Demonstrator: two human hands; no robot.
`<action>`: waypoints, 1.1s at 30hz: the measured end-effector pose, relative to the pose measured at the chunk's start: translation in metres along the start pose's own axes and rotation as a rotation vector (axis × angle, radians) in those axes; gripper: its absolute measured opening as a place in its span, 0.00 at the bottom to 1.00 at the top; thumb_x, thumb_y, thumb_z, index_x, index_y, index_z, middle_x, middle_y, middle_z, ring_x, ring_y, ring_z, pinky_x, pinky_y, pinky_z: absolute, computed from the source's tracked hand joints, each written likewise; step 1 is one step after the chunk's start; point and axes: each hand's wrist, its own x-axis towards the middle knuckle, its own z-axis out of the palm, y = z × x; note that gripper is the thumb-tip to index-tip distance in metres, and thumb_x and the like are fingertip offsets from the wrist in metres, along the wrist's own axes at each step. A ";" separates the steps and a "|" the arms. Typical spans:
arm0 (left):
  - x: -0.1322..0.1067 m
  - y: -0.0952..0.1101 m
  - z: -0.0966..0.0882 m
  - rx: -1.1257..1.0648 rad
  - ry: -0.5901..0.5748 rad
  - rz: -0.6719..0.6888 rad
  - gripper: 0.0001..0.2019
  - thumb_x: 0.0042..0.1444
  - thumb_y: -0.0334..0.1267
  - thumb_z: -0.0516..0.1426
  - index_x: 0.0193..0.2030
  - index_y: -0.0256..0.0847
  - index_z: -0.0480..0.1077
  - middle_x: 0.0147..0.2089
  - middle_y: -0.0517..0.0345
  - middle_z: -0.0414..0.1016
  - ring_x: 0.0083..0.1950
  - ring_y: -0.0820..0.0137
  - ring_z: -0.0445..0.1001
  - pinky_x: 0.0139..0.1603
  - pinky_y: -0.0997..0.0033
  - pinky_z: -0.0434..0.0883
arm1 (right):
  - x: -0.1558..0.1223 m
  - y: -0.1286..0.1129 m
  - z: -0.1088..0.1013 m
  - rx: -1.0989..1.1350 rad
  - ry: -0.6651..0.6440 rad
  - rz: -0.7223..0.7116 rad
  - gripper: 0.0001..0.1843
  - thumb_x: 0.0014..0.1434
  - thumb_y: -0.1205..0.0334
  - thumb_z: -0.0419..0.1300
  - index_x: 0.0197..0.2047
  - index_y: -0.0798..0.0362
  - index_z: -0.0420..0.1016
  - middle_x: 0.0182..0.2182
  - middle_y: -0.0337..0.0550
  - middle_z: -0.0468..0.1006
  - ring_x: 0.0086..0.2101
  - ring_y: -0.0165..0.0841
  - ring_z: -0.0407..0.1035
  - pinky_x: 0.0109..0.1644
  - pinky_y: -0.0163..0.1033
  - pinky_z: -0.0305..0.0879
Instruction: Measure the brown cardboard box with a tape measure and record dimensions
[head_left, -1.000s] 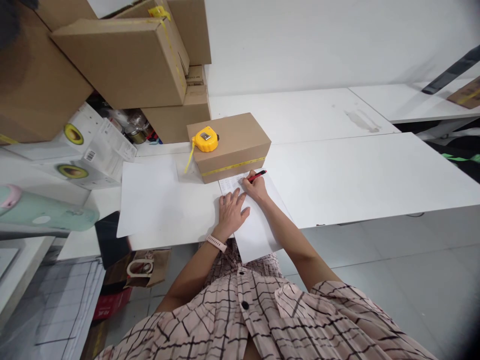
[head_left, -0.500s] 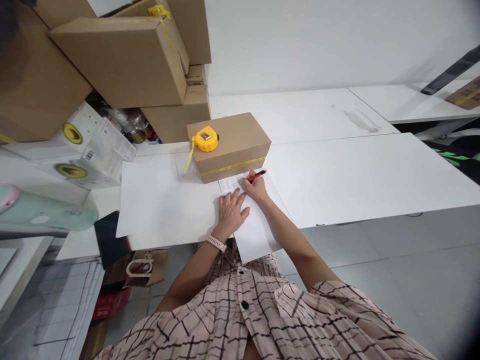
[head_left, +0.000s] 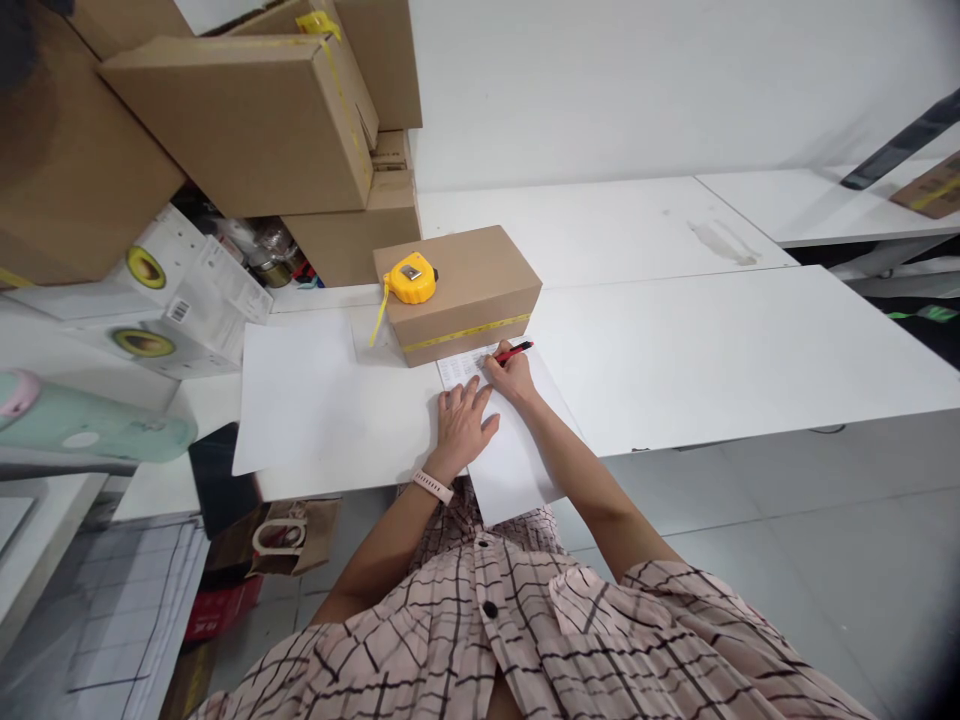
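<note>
Under the left hand (head_left: 463, 425), spread flat, lies a thin, floppy sheet (head_left: 514, 465) that would likely slide on the bench (head_left: 712, 340) unpinned, while the right hand (head_left: 510, 378) pinches a light, stiff red pen (head_left: 516, 350) low near its tip.

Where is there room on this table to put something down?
The biggest bare patch is the white table right of the small box and the right hand holding the red pen. The far table behind the box is bare too. Left is crowded: the left hand on the printed sheet, a blank sheet, stacked cartons.
</note>
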 end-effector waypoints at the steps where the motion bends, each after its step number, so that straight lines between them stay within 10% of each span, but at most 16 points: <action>1: 0.000 0.000 0.000 0.000 0.001 0.001 0.28 0.68 0.49 0.50 0.72 0.44 0.62 0.76 0.50 0.58 0.69 0.47 0.61 0.67 0.44 0.57 | 0.000 0.000 0.000 0.003 0.002 0.001 0.12 0.56 0.57 0.57 0.26 0.48 0.58 0.20 0.31 0.60 0.24 0.28 0.56 0.30 0.37 0.53; 19: -0.001 -0.003 -0.003 -0.003 0.005 0.011 0.27 0.68 0.49 0.51 0.70 0.45 0.64 0.76 0.51 0.59 0.68 0.48 0.62 0.67 0.44 0.58 | -0.010 -0.017 -0.015 -0.017 0.069 -0.027 0.11 0.61 0.53 0.56 0.31 0.48 0.63 0.25 0.35 0.67 0.27 0.30 0.61 0.34 0.37 0.58; 27: -0.010 -0.030 -0.013 -0.049 -0.037 0.084 0.23 0.66 0.48 0.54 0.66 0.47 0.68 0.73 0.52 0.64 0.66 0.51 0.65 0.67 0.45 0.61 | -0.059 -0.012 -0.092 -0.943 -0.076 -0.150 0.24 0.63 0.71 0.50 0.59 0.49 0.74 0.50 0.54 0.77 0.49 0.47 0.66 0.47 0.46 0.60; 33: 0.047 -0.052 -0.082 -0.241 0.597 -0.085 0.19 0.65 0.44 0.54 0.60 0.39 0.67 0.63 0.42 0.71 0.67 0.53 0.65 0.70 0.46 0.58 | -0.066 -0.009 -0.084 -1.054 -0.016 -0.093 0.34 0.63 0.76 0.46 0.70 0.51 0.65 0.55 0.55 0.76 0.50 0.47 0.65 0.50 0.47 0.59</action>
